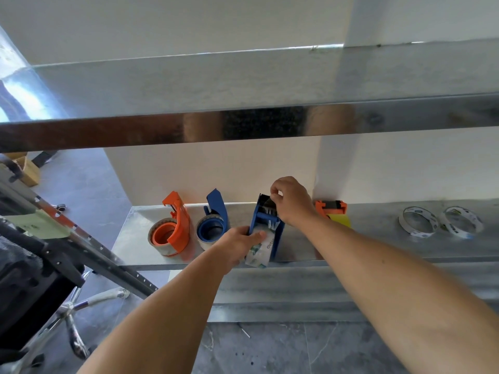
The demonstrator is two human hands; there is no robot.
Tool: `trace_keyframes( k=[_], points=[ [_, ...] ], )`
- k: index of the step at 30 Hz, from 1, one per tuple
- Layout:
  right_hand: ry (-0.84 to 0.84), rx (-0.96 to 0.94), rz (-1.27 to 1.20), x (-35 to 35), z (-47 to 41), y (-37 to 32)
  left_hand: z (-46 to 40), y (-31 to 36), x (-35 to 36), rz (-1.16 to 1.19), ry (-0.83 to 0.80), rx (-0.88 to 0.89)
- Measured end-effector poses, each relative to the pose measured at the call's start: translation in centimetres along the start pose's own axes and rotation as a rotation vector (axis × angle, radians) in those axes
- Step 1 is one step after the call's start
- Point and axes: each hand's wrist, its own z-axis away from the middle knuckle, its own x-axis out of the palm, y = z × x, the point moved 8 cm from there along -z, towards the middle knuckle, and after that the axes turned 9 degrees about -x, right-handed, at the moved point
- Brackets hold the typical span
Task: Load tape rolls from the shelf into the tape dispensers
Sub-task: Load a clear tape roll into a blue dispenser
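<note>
At frame centre on the shelf, left hand clamps the blue dispenser and its tape roll, prob. to steady it. Right hand pinches sth at the cutter end, likely threading tape; 2 spare rolls lie far right.

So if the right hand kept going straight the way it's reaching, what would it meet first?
Probably the pale wall behind the shelf. The right hand already pinches at the toothed top of the blue dispenser, and nothing else shows beyond it, though depth is unclear.

"deli" on tape roll
</note>
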Motion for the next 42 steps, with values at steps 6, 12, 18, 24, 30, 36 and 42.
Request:
trace_keyframes(
  k=[6, 12, 18, 24, 30, 36, 42],
  points=[
    [0.066, 0.092, 0.011, -1.0, -0.5, 1.1, 0.4, 0.2, 0.5, -0.011, -0.059, 0.013],
    [0.064, 0.114, -0.033, -1.2, -0.7, 1.0, 0.1, 0.4, -0.2, -0.028, 0.006, 0.045],
    [0.074, 0.093, -0.092, -1.1, -0.5, 0.4, 0.1, 0.9, -0.9, -0.012, 0.050, 0.130],
    [0.066, 0.058, -0.079, -0.8, -0.4, -0.2, 0.3, 0.6, -0.7, 0.088, 0.061, 0.199],
    [0.048, 0.100, -0.042, -0.4, -0.3, 0.7, 0.5, 0.4, 0.4, 0.141, -0.003, 0.242],
    [0.057, 0.148, -0.024, -0.5, -0.3, 1.4, 0.6, 0.4, 0.7, 0.160, -0.042, 0.285],
    [0.062, 0.172, -0.012, -1.2, -0.6, 2.1, 0.7, 0.0, 1.0, 0.071, -0.059, 0.263]
  ],
)
